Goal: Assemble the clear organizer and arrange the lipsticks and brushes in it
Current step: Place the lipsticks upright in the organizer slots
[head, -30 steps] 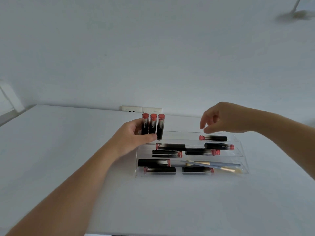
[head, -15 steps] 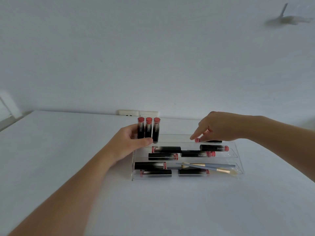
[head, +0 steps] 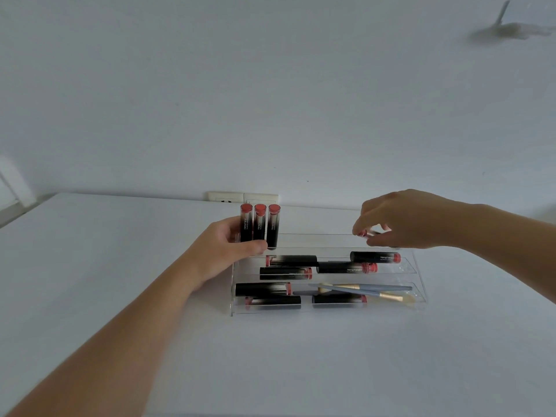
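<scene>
Since the last frame our right hand point(head: 403, 219) has pinched the top-tier lipstick point(head: 364, 233) in the clear organizer point(head: 419, 275) on the tabletop point(head: 120, 251), left hand point(head: 222, 251) gripping 3 upright lipsticks point(head: 260, 225); we judge they could topple if that grip loosens.

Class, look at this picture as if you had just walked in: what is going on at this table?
A person is filling a clear stepped organizer on a white table. The left hand grips three lipsticks standing upright at the left end of the top tier. The right hand pinches another lipstick above the right side of that tier. More lipsticks lie flat on the middle and bottom tiers, and two brushes lie in the bottom one.
</scene>
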`<state>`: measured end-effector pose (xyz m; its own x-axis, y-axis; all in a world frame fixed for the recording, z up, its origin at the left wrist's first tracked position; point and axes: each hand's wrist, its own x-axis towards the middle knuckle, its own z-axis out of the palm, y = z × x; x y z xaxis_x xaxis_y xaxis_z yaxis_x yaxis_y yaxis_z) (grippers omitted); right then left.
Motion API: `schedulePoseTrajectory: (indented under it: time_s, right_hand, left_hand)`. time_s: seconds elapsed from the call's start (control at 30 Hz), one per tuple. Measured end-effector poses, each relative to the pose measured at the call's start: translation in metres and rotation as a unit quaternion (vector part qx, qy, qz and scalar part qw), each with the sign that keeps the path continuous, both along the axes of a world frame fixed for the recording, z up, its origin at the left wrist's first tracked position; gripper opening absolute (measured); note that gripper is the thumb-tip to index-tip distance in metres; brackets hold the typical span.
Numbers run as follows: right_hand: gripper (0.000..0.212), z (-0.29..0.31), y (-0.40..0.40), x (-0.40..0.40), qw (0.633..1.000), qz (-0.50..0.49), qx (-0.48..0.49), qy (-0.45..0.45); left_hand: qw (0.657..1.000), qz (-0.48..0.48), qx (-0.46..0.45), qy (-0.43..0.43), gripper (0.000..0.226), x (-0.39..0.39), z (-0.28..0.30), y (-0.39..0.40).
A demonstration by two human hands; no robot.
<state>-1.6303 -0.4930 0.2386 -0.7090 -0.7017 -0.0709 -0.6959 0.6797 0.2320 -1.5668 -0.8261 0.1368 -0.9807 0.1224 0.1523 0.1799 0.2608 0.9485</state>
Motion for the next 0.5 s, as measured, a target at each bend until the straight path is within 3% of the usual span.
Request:
schedulePoseTrajectory:
  time_s: [0.1,0.17,0.33,0.4,0.5]
  right_hand:
    - [0.013,0.000,0.001,0.000,0.999,-0.020,-0.041,0.006]
    - [0.017,0.001,-0.002,0.002,0.991,-0.031,-0.128,-0.018]
    - [0.030,0.003,-0.030,0.011,0.902,-0.042,-0.409,-0.133]
    - [0.027,0.000,-0.045,0.015,0.875,-0.047,-0.455,-0.160]
    - [0.022,-0.006,-0.068,0.018,0.865,-0.043,-0.469,-0.173]
  left_hand:
    - [1.000,-0.002,0.001,-0.001,0.036,-0.001,-0.001,0.000]
    - [1.000,-0.001,0.003,-0.001,0.036,-0.001,-0.001,0.000]
    - [1.000,-0.005,0.001,0.000,0.037,-0.001,-0.001,0.000]
    - [1.000,-0.005,0.003,-0.001,0.037,-0.001,-0.002,0.000]
    - [1.000,-0.006,0.008,0.002,0.035,-0.002,-0.003,0.000]
